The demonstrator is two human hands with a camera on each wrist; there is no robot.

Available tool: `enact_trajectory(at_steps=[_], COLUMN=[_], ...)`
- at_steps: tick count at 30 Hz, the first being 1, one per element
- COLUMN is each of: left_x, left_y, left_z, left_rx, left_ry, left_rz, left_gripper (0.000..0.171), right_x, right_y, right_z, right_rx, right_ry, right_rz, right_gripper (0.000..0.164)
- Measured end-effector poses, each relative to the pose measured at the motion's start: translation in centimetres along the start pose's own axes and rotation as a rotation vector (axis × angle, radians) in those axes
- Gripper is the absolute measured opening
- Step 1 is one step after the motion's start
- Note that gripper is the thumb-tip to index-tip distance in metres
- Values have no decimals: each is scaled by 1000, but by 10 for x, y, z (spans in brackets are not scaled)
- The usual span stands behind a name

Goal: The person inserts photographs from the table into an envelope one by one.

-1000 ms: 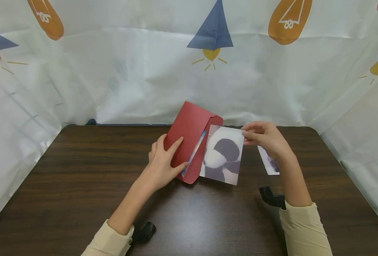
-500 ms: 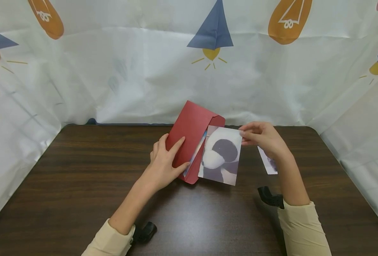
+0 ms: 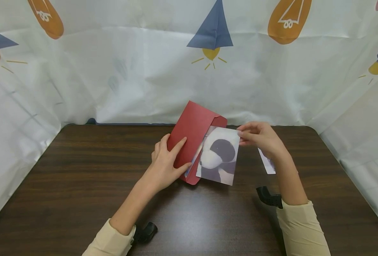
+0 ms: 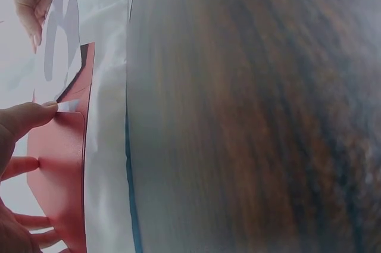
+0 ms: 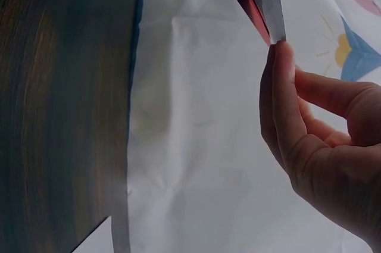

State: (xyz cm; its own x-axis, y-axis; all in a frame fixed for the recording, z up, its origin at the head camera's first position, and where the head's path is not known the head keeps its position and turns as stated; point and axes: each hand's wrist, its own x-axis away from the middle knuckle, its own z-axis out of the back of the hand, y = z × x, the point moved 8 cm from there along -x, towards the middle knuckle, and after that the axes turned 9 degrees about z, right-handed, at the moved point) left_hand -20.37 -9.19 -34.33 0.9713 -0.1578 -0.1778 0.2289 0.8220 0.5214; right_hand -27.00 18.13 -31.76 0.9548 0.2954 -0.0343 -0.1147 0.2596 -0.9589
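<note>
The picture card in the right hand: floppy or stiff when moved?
The picture card is probably fairly stiff, looking nearly flat though the right hand pinches just one side. It's likely light, its edges showing little thickness. Being so thin, it might buckle if pushed hard against the red envelope.

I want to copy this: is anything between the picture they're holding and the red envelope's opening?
Partly: the left thumb touches the open edge of the envelope, and another paper peeks out of it, so both might crowd the picture. Nothing else visible stands between.
</note>
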Motion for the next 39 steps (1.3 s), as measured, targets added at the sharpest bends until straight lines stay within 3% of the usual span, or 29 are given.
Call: enact_trajectory(at_steps=[39], left_x=[3], left_y=[5], left_z=[-2], left_rx=[-1], left_ry=[23], left_rz=[-26], left_gripper=[79], right_x=[-8], right_y=[4], right_z=[-21], right_rx=[-114], right_ry=[9], right_rz=[21], right_gripper=[33])
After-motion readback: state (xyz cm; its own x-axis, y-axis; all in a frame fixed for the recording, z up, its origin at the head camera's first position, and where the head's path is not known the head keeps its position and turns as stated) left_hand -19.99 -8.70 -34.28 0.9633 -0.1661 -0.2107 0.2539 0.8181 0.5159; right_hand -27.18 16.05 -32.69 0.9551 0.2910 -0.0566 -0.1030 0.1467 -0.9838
